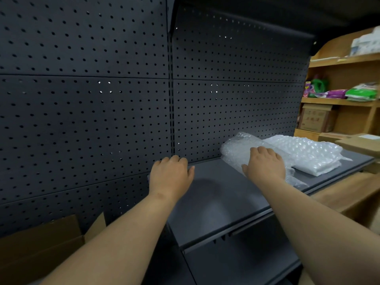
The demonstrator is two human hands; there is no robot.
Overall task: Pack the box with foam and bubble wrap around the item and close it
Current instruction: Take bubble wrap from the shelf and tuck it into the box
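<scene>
Cardboard shows at the lower left, the open box [41, 249] sitting below and left of the dark shelf [218, 202], well apart from both hands. On the shelf's back edge the left hand [170, 175] has its fingers curled downward, and whether it holds a thin clear sheet I cannot tell. Farther right the right hand [265, 163] lies flat with relaxed fingers on the bubble wrap roll [236, 151], whose long axis runs back-left to front-right, so this grip is nearer it, with a folded bubble wrap stack [308, 155] just beyond.

Two bare forearms, no sleeves; left hand [170, 175], right hand [265, 164] apparently ringless.
</scene>
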